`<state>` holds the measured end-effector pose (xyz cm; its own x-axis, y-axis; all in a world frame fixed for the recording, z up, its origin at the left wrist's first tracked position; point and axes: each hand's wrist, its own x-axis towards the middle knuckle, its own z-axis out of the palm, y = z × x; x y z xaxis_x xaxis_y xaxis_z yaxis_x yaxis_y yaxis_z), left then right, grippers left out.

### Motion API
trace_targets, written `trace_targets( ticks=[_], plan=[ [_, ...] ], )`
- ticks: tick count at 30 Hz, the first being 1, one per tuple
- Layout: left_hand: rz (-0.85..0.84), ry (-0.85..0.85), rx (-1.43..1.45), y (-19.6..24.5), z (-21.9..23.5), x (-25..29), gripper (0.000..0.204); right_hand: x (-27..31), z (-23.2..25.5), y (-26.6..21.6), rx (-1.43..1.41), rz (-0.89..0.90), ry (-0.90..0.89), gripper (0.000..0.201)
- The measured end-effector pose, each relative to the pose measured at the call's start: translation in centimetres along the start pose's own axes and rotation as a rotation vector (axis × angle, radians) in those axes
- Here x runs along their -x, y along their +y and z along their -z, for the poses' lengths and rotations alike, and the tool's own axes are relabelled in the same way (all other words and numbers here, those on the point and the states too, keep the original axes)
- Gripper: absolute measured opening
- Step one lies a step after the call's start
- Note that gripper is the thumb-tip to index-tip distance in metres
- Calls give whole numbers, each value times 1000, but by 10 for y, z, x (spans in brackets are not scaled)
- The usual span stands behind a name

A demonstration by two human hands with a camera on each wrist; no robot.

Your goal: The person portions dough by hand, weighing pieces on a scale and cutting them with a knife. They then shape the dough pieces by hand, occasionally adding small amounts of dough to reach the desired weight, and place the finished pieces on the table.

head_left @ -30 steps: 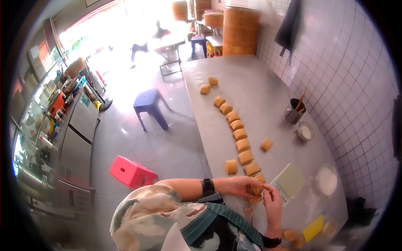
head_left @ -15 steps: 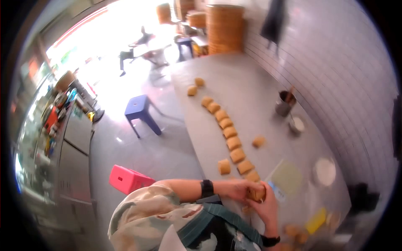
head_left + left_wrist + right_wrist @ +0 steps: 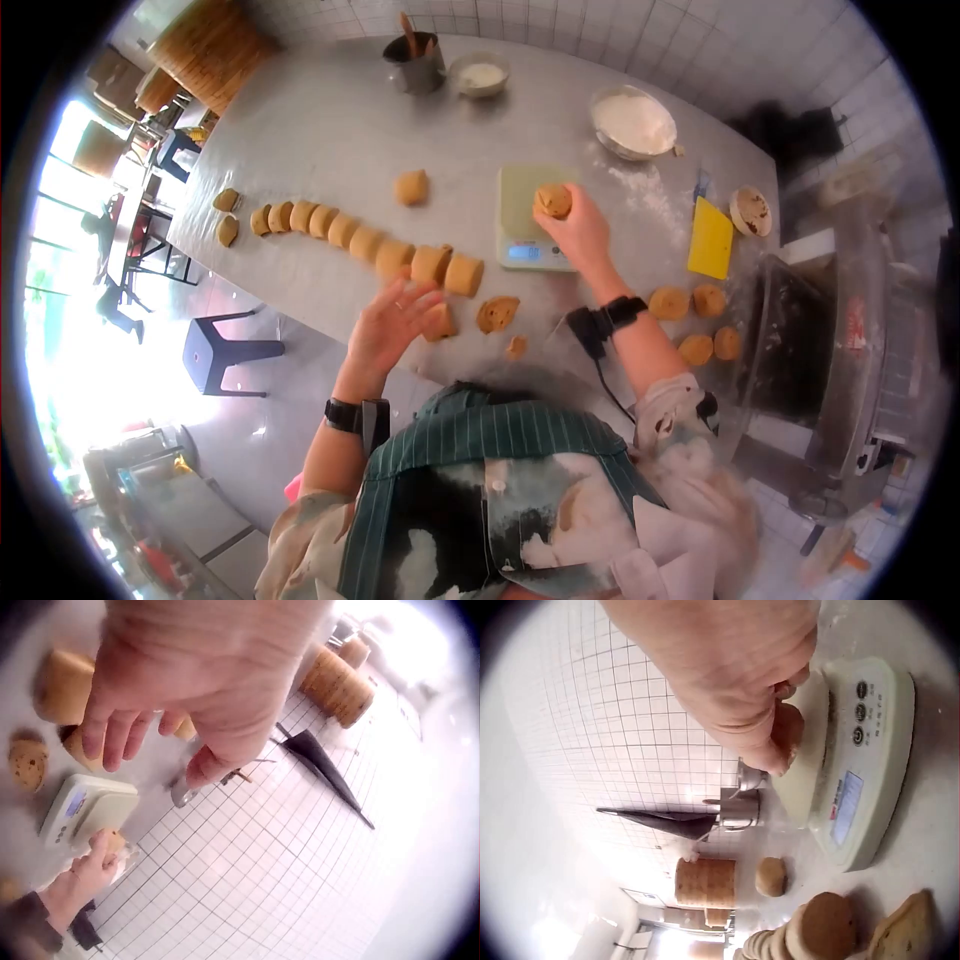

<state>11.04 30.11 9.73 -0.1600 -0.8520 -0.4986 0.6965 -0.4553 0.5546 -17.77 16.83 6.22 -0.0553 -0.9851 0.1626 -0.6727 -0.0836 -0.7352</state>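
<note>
My right hand (image 3: 583, 235) grips a lump of tan dough (image 3: 552, 200) right at the plate of a pale green kitchen scale (image 3: 517, 195), its fingers and thumb curled round the sides. In the right wrist view the scale's lit display (image 3: 847, 808) faces outward. My left hand (image 3: 388, 325), fingers spread and holding nothing, hovers beside the near end of a curved row of cut dough pieces (image 3: 365, 243). One dough piece (image 3: 438, 321) is partly hidden behind its fingers. A flatter dough piece (image 3: 497, 314) with holes and a small scrap (image 3: 516, 346) lie between the hands.
A lone dough piece (image 3: 411, 187) lies beyond the row. Farther back stand a metal pot (image 3: 415, 72), a small bowl (image 3: 479, 75) and a bowl of white powder (image 3: 633, 122). To the right are a yellow scraper (image 3: 710, 238) and several round dough pieces (image 3: 669, 303).
The head view has swung to the right. My hands, earlier together around dough, have parted: the right now holds a lump at the scale, and the left has drawn away with fingers spread.
</note>
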Motion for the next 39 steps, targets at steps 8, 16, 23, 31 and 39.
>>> trace_targets(
  ticks=[8, 16, 23, 31, 39],
  plan=[
    [-94, 16, 31, 7, 26, 15, 41, 3, 4, 9, 36, 48, -73, 65],
    [-101, -22, 70, 4, 29, 12, 43, 13, 24, 25, -108, -89, -2, 50],
    [-82, 7, 5, 2, 13, 16, 40, 12, 15, 17, -79, 30, -25, 44],
    [-93, 117, -46, -3, 13, 26, 38, 6, 11, 13, -140, 0, -11, 46],
    [-55, 1, 21, -26, 33, 12, 38, -4, -1, 34, -178, 61, -93, 79]
  ],
)
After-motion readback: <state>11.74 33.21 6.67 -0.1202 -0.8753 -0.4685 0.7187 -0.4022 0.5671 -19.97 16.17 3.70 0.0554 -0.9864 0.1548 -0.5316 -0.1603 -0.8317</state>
